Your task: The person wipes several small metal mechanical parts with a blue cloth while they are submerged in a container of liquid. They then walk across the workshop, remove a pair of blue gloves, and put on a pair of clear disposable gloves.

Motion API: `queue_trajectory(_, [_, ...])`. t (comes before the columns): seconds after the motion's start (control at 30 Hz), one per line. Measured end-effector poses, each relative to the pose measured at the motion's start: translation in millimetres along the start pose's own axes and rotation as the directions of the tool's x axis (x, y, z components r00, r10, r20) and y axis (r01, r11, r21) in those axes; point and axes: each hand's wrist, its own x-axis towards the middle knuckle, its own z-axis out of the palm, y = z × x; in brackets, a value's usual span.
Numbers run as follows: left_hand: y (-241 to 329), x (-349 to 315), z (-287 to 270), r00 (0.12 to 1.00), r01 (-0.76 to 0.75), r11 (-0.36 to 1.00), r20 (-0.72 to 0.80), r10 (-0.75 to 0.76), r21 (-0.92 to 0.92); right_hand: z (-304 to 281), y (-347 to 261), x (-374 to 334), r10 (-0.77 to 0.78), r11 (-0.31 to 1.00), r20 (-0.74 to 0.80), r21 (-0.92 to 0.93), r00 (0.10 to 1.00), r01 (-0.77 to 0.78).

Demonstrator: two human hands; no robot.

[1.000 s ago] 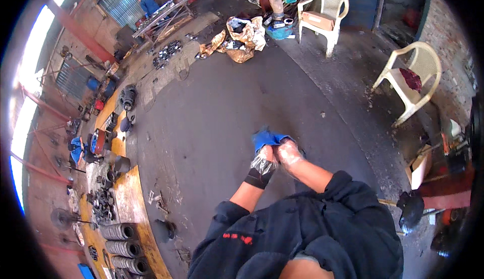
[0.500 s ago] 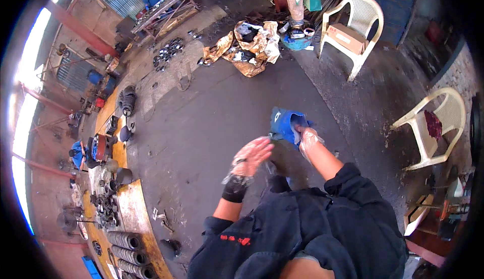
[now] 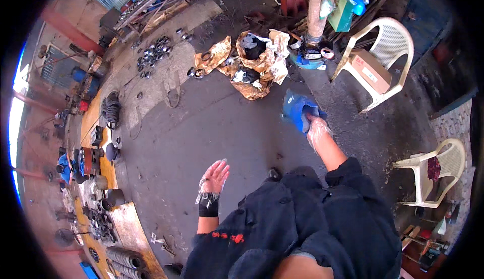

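Observation:
Out to the right, my right hand (image 3: 316, 128), in a clear plastic glove, holds a hollow blue cloth item (image 3: 299, 110). Its fingers reach into the open mouth of the cloth and are partly hidden there; whether this is a cap, a glove or a pouch I cannot make out. To the left, my left hand (image 3: 215, 177) is raised over the floor, open and holding nothing. A clear plastic glove covers it too, with a black band (image 3: 208, 204) round the wrist.
Ahead lies an open, stained sack (image 3: 254, 52) with dark cloth inside, beside a post (image 3: 316, 12). A plastic chair (image 3: 388, 37) bearing a cardboard box (image 3: 370, 71) stands at right, with another chair (image 3: 448, 163) nearer. Metal rings (image 3: 154, 54) and stacked round parts (image 3: 123, 259) lie left.
My left hand has moved left and down, away from the blue cloth item. My right hand, still holding that item, has shifted slightly right. The view has turned somewhat.

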Motion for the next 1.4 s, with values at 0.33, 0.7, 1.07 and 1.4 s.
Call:
queue_trajectory(0.33, [61.4, 199.5, 67.0, 0.972, 0.078, 0.993, -0.230, -0.056, 0.084, 226.1, 12.9, 194.5, 0.049, 0.991, -0.067, -0.121, 0.997, -0.057])
queue_trajectory(0.7, [69.4, 349.4, 82.9, 0.868, 0.248, 0.955, -0.475, -0.144, 0.165, 404.3, 77.0, 525.3, 0.187, 0.702, -0.218, -0.652, 0.958, -0.286])
queue_trajectory(1.07, [87.9, 436.6, 129.5, 0.598, 0.360, 0.906, -0.691, -0.407, -0.222, 436.6, 165.2, 606.3, -0.103, -0.230, 0.420, -0.892, 0.902, 0.389])
queue_trajectory(1.4, [65.3, 458.8, 131.2, 0.486, 0.425, 0.852, -0.717, -0.499, -0.305, 386.0, 212.7, 700.3, 0.100, -0.474, 0.409, -0.782, 0.907, 0.405])
